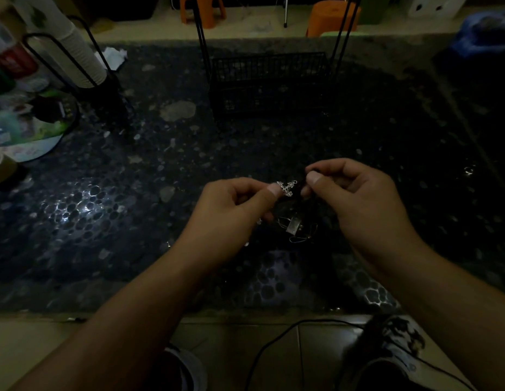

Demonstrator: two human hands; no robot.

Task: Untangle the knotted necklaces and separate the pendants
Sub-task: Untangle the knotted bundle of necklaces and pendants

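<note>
Two pinches carry the work: my left hand [231, 204] nips the small silver cross-shaped pendant [286, 187] between thumb and forefinger, and my right hand [355, 198] pinches what I take for dark cord just beside it, too dim to be sure. Both feel near weightless, I judge; the thin chain is limp, slippery, easily kinked, so I hold close to the knot. Below, a silver rectangular pendant [293, 227] lies on the dark pebble-patterned tabletop [132, 193].
</note>
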